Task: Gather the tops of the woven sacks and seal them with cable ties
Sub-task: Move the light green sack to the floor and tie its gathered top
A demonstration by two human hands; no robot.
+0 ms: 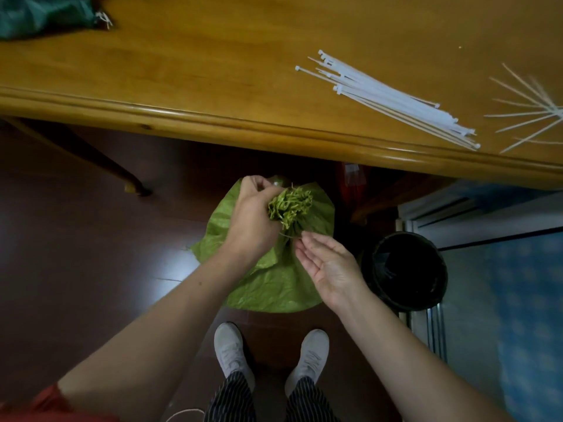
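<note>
- Green woven sack (274,278) on dark floor (76,239), just below near edge of wooden table (182,71), in front of two grey shoes (231,351).
- Sack top gathered into a frayed bunch (290,207), pointing up toward camera.
- Left hand (253,214) clamped around the bunch from the left side, fingers wrapped over the neck; frayed ends sticking out past the grip.
- Right hand (326,263) loose and wide, palm up, just right of the neck; fingertips (300,239) near a thin pale strand (289,236) crossing the neck. Cannot tell whether fingertips pinch the strand or only touch it; cannot tell for certain that the strand is a cable tie.
- Loose pile of white cable ties (387,99) on table, toward right part, lying slantwise, heads mostly at upper-left end, lower ends close to near edge.
- Second fan of thin white ties (530,111) at right edge of table, partly cut by frame.
- Dark green sack (39,13) at far-left corner of table, white tie ends (105,19) showing at its neck.
- Black round bin (408,269) on floor right of green sack, close to right hand.
- Striped trouser legs (234,397) at bottom of view.
- Red cloth (45,403) at bottom-left corner.
</note>
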